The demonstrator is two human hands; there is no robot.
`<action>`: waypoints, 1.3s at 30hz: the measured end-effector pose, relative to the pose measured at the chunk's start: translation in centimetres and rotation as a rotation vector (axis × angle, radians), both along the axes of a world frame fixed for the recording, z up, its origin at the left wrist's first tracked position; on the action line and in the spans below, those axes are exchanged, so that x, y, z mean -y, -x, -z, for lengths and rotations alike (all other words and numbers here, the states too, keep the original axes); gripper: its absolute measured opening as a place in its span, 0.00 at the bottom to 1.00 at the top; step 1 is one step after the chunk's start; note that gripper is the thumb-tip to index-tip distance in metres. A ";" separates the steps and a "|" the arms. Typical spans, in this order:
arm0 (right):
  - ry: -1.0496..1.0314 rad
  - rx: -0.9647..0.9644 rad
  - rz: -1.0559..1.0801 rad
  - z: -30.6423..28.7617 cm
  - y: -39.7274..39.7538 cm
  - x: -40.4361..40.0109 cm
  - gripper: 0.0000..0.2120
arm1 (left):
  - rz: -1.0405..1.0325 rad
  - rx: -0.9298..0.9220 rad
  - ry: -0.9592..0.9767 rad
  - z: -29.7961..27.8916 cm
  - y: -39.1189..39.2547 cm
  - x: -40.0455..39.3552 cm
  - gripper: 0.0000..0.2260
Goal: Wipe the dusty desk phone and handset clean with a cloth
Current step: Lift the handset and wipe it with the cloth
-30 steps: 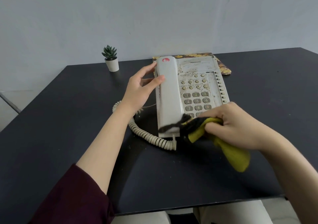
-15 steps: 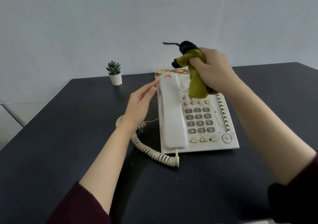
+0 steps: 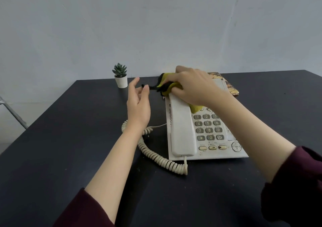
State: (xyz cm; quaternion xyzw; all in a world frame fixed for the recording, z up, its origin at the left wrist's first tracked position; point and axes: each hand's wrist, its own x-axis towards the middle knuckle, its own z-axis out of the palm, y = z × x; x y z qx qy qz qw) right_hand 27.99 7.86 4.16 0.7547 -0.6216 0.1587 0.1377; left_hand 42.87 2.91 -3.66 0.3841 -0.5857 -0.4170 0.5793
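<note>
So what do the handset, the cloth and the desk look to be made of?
Handset: off-white moulded plastic, smooth with a dull sheen. Cloth: soft yellow-green fabric with a black part, bunched and creased under the right hand; perhaps microfibre. Desk: matte black board, probably laminate; specks show on it.

looking down over a dark table (image 3: 52, 157) against a pale wall. white desk phone (image 3: 224, 154) lying flat, handset (image 3: 181, 127) resting in its cradle along the left side, grey number keys to its right, grime on the lower buttons. right hand (image 3: 193, 87) bunching a yellow and black cloth (image 3: 165, 85) and pressing it down on the far end of the handset. left hand (image 3: 139, 103) raised just left of the phone, fingers loosely spread, holding nothing, close to the cloth's black tail. coiled cord (image 3: 156, 157) looping across the table under the left wrist to the handset's near end. small potted succulent (image 3: 120, 76) at the far edge. patterned book (image 3: 230, 87) tucked beneath the phone's far corner. maroon sleeves on both forearms.
</note>
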 end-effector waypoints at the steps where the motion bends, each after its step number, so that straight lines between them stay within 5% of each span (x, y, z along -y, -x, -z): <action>1: 0.000 -0.018 -0.020 0.3 -0.2 -0.5 0.16 | -0.009 -0.009 0.007 -0.1 0.0 -0.1 0.16; 11: 0.004 -0.099 -0.235 4.2 -1.4 -6.7 0.19 | 0.089 0.024 0.094 -0.9 0.1 -0.9 0.14; 18: -0.085 -0.138 -0.303 6.1 -2.3 -9.9 0.14 | 0.220 0.282 0.167 -0.5 0.3 -1.1 0.29; 23: -0.302 0.085 -0.364 4.9 -1.7 -11.1 0.19 | 0.254 0.348 0.170 -0.4 0.3 -1.1 0.30; 28: -0.080 0.615 -0.151 1.4 1.6 -8.5 0.14 | 0.283 0.349 0.171 -0.3 0.3 -1.2 0.29; 32: 0.108 0.556 0.112 0.7 3.2 -3.9 0.13 | 0.281 0.366 0.160 0.0 0.2 -0.9 0.28; 39: 0.031 0.404 0.240 2.4 2.7 -0.6 0.12 | 0.290 0.370 0.161 0.0 0.2 -0.8 0.30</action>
